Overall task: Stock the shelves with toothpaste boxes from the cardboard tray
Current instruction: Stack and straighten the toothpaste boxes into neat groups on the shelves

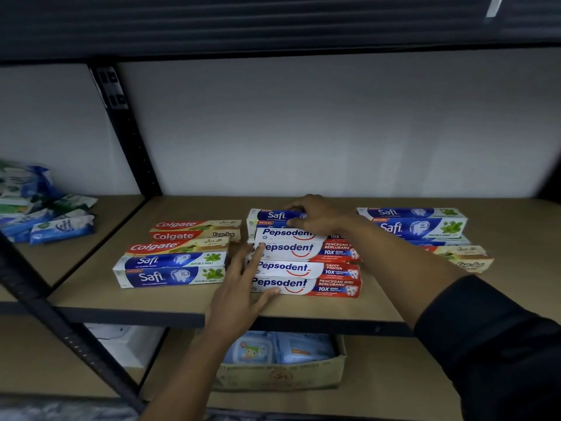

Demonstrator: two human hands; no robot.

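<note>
From the head camera we see the tan wooden shelf (pixel 334 308) carrying the toothpaste boxes in three groups. The red-and-white Pepsodent toothpaste cartons (pixel 303 268) are piled in the middle.

The left hand (pixel 239 287) lies released, its straight fingers pressed against the left ends of that pile. The right hand (pixel 318 217) reaches over the pile with its fingers curled on the blue-and-white Safi toothpaste carton (pixel 274 215) just behind. It seems to pinch that carton between thumb and fingertips, though the wide lens leaves the contact soft.

We judge the step to be squaring this middle group. To do it well, we would hold the left palm flat as a stop. The right hand should slide the Safi carton lengthwise until its ends sit flush. It should push along the carton, not down, so the upper Pepsodent cartons do not skid.
</note>
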